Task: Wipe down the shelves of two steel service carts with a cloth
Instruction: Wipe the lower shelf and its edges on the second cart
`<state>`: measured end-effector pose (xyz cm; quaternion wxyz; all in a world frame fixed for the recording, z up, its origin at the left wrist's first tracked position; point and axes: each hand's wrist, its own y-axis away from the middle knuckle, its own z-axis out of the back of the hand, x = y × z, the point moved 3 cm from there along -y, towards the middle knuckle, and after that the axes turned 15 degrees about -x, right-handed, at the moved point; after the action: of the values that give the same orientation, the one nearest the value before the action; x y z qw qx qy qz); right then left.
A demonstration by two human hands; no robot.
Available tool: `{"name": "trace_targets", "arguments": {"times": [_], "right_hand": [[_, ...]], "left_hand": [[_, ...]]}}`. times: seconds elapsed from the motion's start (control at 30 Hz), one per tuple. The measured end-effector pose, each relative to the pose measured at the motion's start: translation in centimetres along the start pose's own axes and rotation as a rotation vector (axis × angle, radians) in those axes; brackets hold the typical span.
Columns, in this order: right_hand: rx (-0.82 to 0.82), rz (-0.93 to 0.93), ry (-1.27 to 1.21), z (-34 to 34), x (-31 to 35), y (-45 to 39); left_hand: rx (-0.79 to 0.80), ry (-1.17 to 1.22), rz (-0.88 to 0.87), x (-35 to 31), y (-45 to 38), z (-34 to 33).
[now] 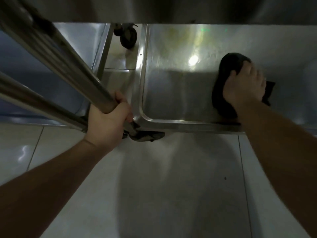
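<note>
A steel cart's bottom shelf (171,93) lies below me, a shallow tray with a raised rim. My right hand (245,86) presses a dark cloth (221,93) flat on the shelf's right part, fingers spread over it. The cart's upright steel post (72,64) rises at the near left corner, and my left hand (109,117) grips its lower end. A second cart's shelf (42,79) shows to the left, bluish in the dim light. The underside of an upper shelf (171,9) crosses the top of the view.
A black caster (128,37) stands between the two carts at the back. Another caster (145,134) sits under the near left corner. Pale floor tiles (171,186) stretch toward me, with my shadow on them. A second thinner post (34,103) runs at the left.
</note>
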<state>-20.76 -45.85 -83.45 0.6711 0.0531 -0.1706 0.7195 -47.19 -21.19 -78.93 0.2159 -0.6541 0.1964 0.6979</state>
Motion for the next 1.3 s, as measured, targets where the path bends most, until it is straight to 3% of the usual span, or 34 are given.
{"name": "trace_targets", "arguments": {"times": [0.07, 0.1, 0.17, 0.27, 0.33, 0.4, 0.47, 0.57, 0.67, 0.73, 0.93, 1.17, 1.23, 1.3], "right_hand": [[-0.037, -0.066, 0.023, -1.4, 4.5, 0.1], [-0.05, -0.013, 0.021, -2.0, 7.5, 0.7], [-0.012, 0.247, -0.022, -3.1, 14.0, 2.6], [0.22, 0.798, -0.214, -3.6, 20.4, 7.2], [0.343, 1.035, -0.275, -3.5, 20.0, 9.0], [0.355, 1.135, -0.268, -3.1, 16.6, 9.0], [0.296, 1.116, -0.271, -2.8, 13.1, 7.2], [0.102, 0.698, -0.201, -3.1, 10.0, 0.8], [0.026, 0.344, -0.03, -4.6, 11.9, -3.3], [0.038, 0.293, -0.026, -5.8, 15.5, -3.1], [0.119, 0.606, -0.144, -6.8, 24.4, 2.7], [0.332, 1.217, -0.369, -3.4, 15.2, 10.4], [0.337, 1.201, -0.308, -3.9, 14.9, 8.7], [0.272, 0.991, -0.266, -4.5, 16.9, 5.4]], "left_hand": [[-0.002, 0.005, -0.003, 0.0, 0.0, -0.1], [0.002, 0.003, -0.01, 0.0, 0.0, -0.1], [0.011, 0.011, -0.025, -0.3, 0.0, -0.2], [0.014, 0.029, -0.024, -0.3, -0.1, -0.1], [0.028, 0.042, -0.035, -0.1, -0.2, 0.0], [0.023, 0.053, -0.031, 0.1, -0.3, 0.1], [0.01, 0.06, -0.024, 0.1, -0.3, 0.0], [0.01, 0.056, -0.016, 0.3, -0.2, -0.1], [-0.004, 0.047, -0.027, 0.2, -0.2, 0.0], [0.0, 0.067, -0.02, 0.2, -0.1, -0.1], [-0.017, 0.067, 0.021, 0.2, 0.0, -0.1], [-0.001, 0.072, -0.014, 0.3, 0.1, 0.0], [-0.01, 0.059, 0.001, 0.5, 0.1, 0.0], [0.005, 0.032, -0.012, 0.5, 0.0, 0.1]]}}
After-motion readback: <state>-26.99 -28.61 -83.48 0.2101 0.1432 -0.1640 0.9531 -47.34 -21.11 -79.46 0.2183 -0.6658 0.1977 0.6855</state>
